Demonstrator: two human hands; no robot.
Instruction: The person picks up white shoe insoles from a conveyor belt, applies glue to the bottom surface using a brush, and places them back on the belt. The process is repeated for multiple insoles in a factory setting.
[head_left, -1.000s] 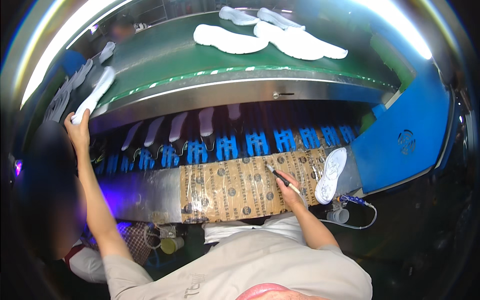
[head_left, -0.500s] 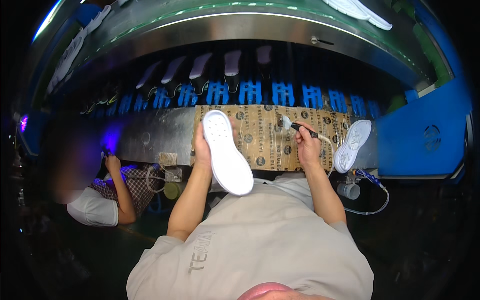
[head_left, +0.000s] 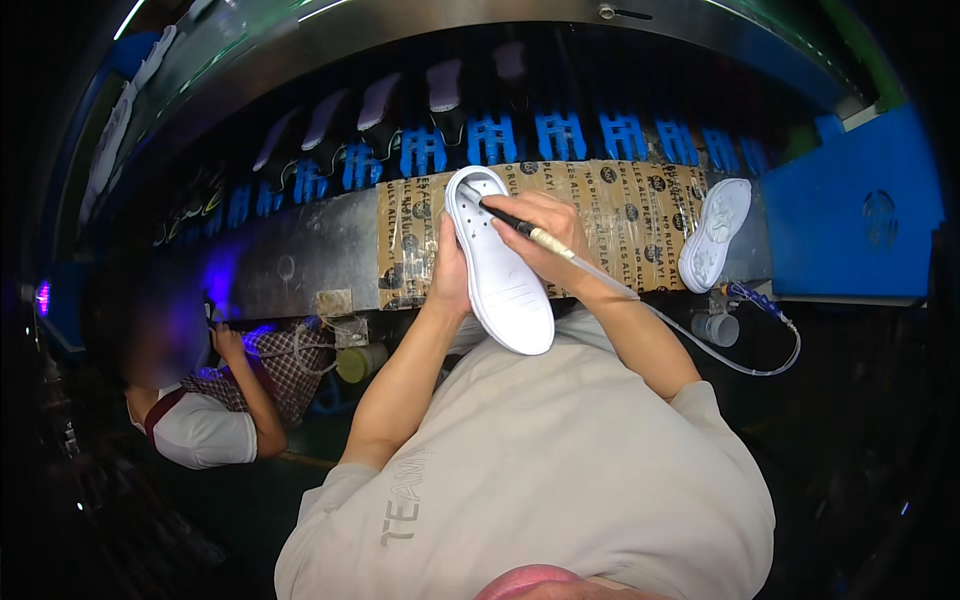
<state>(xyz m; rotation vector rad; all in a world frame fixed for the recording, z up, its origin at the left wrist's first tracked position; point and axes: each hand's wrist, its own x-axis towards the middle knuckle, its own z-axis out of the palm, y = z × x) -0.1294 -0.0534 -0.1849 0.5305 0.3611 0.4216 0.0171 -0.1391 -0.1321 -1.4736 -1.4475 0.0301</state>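
Observation:
A white shoe sole (head_left: pixel 510 292) with small holes in its heel end is held up in front of me, hollow side toward me. My left hand (head_left: pixel 450 262) grips it along its left edge, the fingers mostly hidden behind it. In my right hand (head_left: pixel 548 235) is a brush (head_left: pixel 517 221) with a black handle and a thin clear tube running from its end. The brush tip is inside the sole's far end, among the holes. A second white sole (head_left: pixel 716 235) lies to the right on the metal bench, apart from both hands.
Brown printed paper (head_left: pixel 620 230) covers part of the bench (head_left: pixel 340 255). Beyond it is a row of blue clamps (head_left: pixel 492 140), with dark shoe uppers (head_left: pixel 383 105) behind. A blue machine panel (head_left: pixel 850 215) stands right. A co-worker (head_left: pixel 205 425) sits left; a small cup (head_left: pixel 716 328) hangs right.
My right hand has brought the brush leftward from over the paper into the sole. The held sole has moved slightly right and tilted, and the whole view has shifted.

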